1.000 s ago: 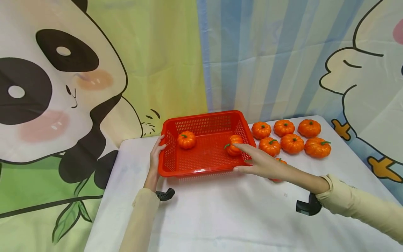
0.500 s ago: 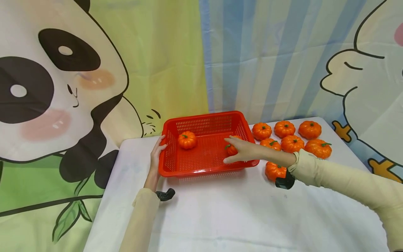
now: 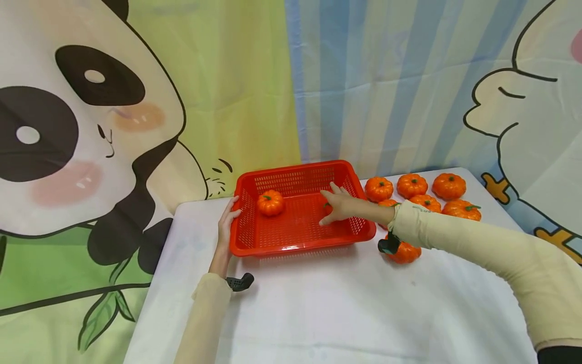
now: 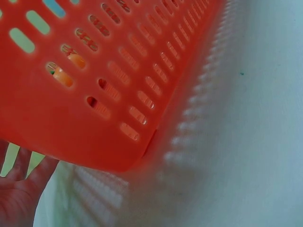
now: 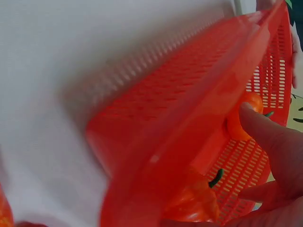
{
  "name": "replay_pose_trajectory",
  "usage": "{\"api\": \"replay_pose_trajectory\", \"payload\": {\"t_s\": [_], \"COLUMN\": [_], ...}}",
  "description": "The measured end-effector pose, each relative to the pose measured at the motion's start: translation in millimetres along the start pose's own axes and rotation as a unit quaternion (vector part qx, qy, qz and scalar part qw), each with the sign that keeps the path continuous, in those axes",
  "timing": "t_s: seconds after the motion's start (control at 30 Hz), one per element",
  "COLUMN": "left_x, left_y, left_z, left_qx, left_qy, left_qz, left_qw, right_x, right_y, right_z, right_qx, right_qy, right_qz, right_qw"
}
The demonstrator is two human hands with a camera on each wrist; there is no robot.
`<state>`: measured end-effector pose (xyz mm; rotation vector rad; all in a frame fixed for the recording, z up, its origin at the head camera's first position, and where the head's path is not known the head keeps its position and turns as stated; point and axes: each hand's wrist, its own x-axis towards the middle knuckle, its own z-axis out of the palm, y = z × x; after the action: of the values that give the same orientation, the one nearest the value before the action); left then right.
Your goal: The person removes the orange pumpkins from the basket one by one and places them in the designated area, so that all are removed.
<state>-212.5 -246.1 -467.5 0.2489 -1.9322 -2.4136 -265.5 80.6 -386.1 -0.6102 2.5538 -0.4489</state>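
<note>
A red plastic basket (image 3: 291, 247) with slotted walls stands on the white table. My left hand (image 3: 224, 225) grips its left end, fingers over the rim; the left wrist view shows those fingers (image 4: 45, 172) at the basket's edge. One small orange pumpkin (image 3: 271, 203) with a green stem lies inside at the left. Over the basket's right part, my right hand (image 3: 343, 206) has its fingers spread. Beneath it is a second pumpkin (image 5: 191, 203), mostly hidden by the hand in the head view. Thumb and fingers are not closed round that pumpkin.
Several more pumpkins (image 3: 449, 186) sit in rows on the table right of the basket. A single pumpkin (image 3: 404, 253) lies nearer the front, partly behind the right wrist camera (image 3: 388, 244). A printed curtain (image 3: 254, 101) hangs behind the table.
My right hand has moved left and farther over the basket, covering more of the right-hand pumpkin, and its fingers have spread. The left hand and basket have stayed put.
</note>
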Motion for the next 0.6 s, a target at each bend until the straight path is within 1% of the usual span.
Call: {"api": "replay_pose_trajectory", "payload": {"t_s": [0.17, 0.4, 0.5, 0.6], "left_x": [-2.3, -1.2, -0.8, -0.3], "left_y": [0.0, 1.2, 0.8, 0.1], "left_z": [0.3, -0.1, -0.5, -1.1], "left_qx": [-0.001, 0.004, 0.003, -0.003], "left_qy": [0.002, 0.002, 0.001, -0.002], "left_qz": [0.001, 0.001, 0.002, 0.000], "left_qw": [1.0000, 1.0000, 1.0000, 1.0000], "right_x": [12, 28, 33, 36], "right_y": [-1, 7, 11, 14], "right_z": [-2, -3, -5, -4], "right_qx": [-0.002, -0.010, -0.034, -0.058], "right_qy": [-0.006, 0.001, 0.002, 0.004], "right_qz": [0.031, 0.051, 0.062, 0.058], "right_qw": [0.999, 0.999, 0.998, 0.997]}}
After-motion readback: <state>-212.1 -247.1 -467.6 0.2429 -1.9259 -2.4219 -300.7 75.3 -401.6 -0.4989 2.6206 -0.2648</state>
